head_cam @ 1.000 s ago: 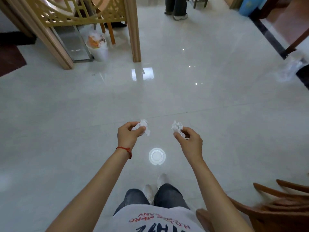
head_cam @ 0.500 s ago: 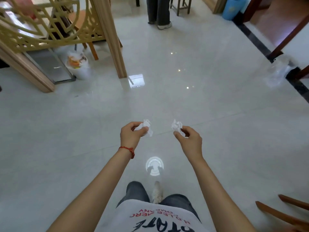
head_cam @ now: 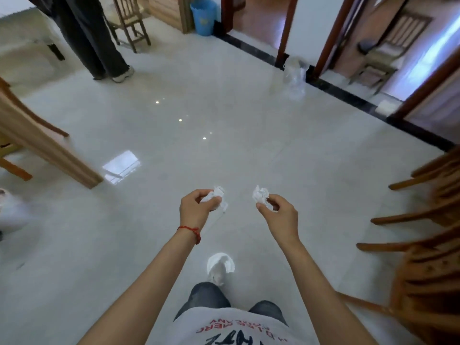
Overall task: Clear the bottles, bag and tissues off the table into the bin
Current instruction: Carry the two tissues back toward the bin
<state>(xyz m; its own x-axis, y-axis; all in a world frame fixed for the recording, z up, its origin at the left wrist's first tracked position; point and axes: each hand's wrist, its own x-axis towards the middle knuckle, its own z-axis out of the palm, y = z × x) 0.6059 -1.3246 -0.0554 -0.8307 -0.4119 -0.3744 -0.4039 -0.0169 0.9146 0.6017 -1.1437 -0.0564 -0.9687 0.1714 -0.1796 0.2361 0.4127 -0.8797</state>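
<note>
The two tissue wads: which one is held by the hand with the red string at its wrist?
The left one, gripped by the left hand, whose wrist bears the red string. The other wad is pinched by the bare-wristed right hand.

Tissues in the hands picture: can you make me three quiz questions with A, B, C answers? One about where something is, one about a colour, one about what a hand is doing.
1. Where is the blue bin?
A. Far across the floor, near a doorway
B. Between the person's feet
C. In the left hand

2. What colour is the string on the left wrist?
A. Green
B. Red
C. Yellow

3. What is the right hand doing?
A. Hanging open and holding nothing
B. Pressing flat on a chair
C. Pinching a crumpled tissue

Answers: 1 A, the bin stands at the top of the view beside a dark door frame. 2 B, a red string circles the wrist below the left hand, which holds its own tissue. 3 C, the fingers and thumb close in a grip on the white wad.
</note>
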